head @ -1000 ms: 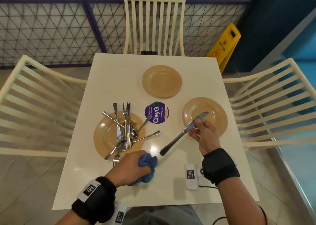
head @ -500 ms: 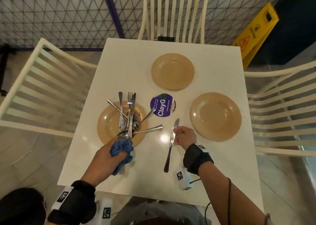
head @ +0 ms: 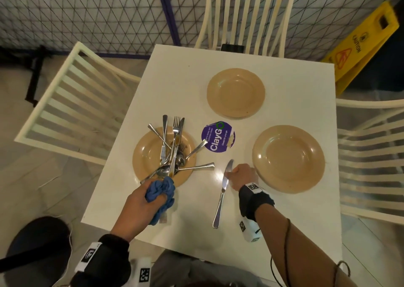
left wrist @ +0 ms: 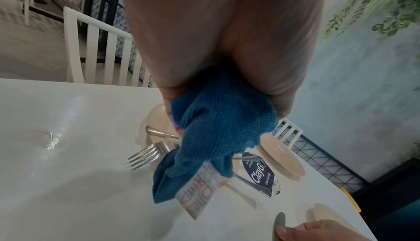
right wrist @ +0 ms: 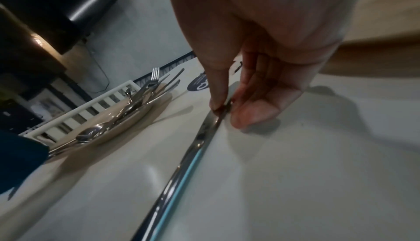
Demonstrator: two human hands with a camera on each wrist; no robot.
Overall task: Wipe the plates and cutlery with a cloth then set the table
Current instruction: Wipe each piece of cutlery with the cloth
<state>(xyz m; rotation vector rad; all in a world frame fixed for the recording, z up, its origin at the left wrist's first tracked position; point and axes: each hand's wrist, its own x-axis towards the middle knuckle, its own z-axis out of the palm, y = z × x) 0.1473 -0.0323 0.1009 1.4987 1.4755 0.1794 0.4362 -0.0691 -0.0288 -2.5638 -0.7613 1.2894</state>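
My left hand (head: 144,196) grips a bunched blue cloth (head: 161,194) (left wrist: 218,133) at the near edge of the left tan plate (head: 145,157), which holds a heap of forks, spoons and knives (head: 172,151). A knife (head: 222,194) (right wrist: 181,162) lies flat on the white table (head: 273,227), to the left of the right tan plate (head: 288,157). My right hand (head: 240,175) pinches that knife near the base of its blade between thumb and fingers (right wrist: 254,112). A third tan plate (head: 236,92) sits bare at the far side.
A round purple ClayGo sticker (head: 218,137) marks the table's middle. White slatted chairs stand at the left (head: 72,103), far (head: 244,13) and right (head: 371,155) sides. A yellow caution sign (head: 360,44) leans beyond the far right corner. A black mesh fence runs behind.
My right hand lowered the knife from above the right plate onto the table left of that plate. My left hand carried the cloth forward to the cutlery plate's near edge.
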